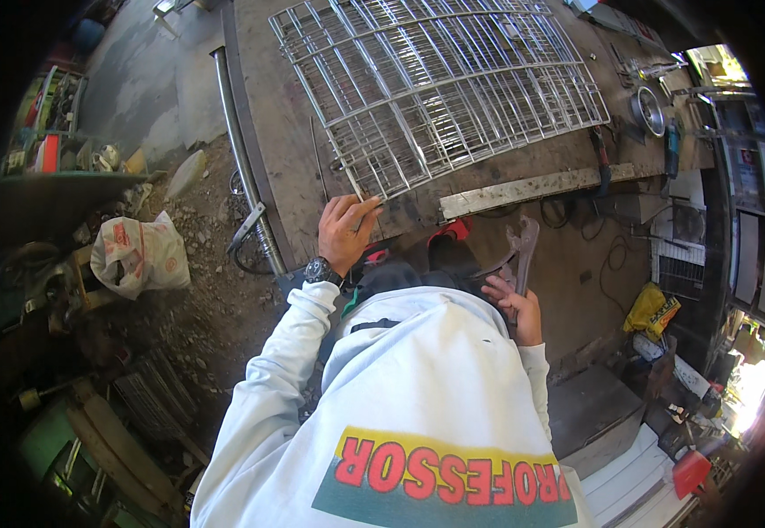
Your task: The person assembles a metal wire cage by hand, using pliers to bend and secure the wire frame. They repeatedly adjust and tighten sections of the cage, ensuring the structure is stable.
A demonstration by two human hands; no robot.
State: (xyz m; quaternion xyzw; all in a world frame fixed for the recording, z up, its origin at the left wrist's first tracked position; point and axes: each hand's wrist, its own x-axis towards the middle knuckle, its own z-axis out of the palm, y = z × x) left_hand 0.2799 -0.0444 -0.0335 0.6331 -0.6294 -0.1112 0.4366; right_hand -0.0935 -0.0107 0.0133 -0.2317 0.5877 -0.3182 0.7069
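Observation:
A wide silver metal wire rack (439, 88) lies on the brown workbench (285, 167). My left hand (345, 231), with a dark watch at the wrist, is at the rack's near left corner. Its fingers are closed on that corner, thumb and forefinger at the end of a bar. Lower and to the right, over the floor, my right hand (518, 310) is closed around grey pliers (526, 251) with curved jaws pointing up. The palm side of that grip is partly hidden.
A flat metal bar (532, 189) lies along the bench's front edge. A round metal dish (647, 112) sits at the bench's right. A steel tube (246, 163) runs down the left side. A white sack (139, 255) rests on rubble; a yellow bag (651, 310) stands right.

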